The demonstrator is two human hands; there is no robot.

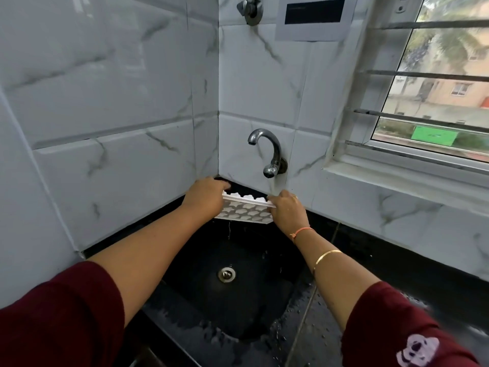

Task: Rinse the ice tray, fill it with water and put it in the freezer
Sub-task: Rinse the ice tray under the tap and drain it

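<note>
Black sink [201, 308] in the corner, drain [226, 274] at its middle; tap [267, 152] on the far wall, window [434, 83] far right. I see my left hand [205, 196] closed on the ice tray [244, 211] at its left end. Tray is tilted on edge above the sink's far side, dripping. My right hand [287, 210] pinches its right end.

Both hands [247, 205] tilt ice tray [244, 211] over sink [238, 308].
</note>
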